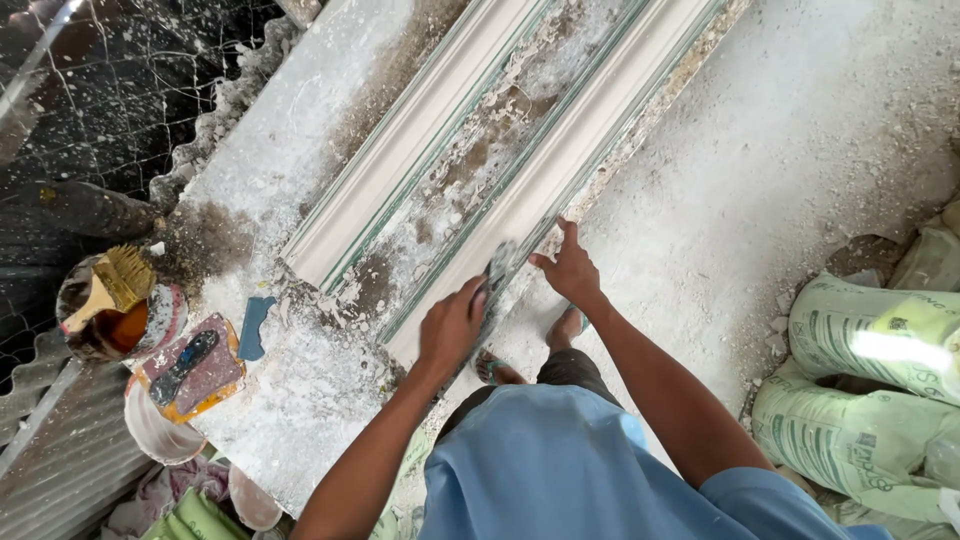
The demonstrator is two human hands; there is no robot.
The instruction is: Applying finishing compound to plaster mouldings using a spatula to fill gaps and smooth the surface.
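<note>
Two long white plaster mouldings lie side by side on a plaster-caked workbench. My left hand grips a small metal scraper, its blade laid against the edge of the nearer moulding. My right hand rests with fingers spread on the same moulding's outer edge, just right of the blade. The farther moulding lies to the left, untouched.
On the left stand a tin with a yellow-bristled brush, a blue scraper piece, a tool on a dirty board and a white bowl. Pale green sacks pile up on the dusty floor at right. My sandalled feet show below the bench.
</note>
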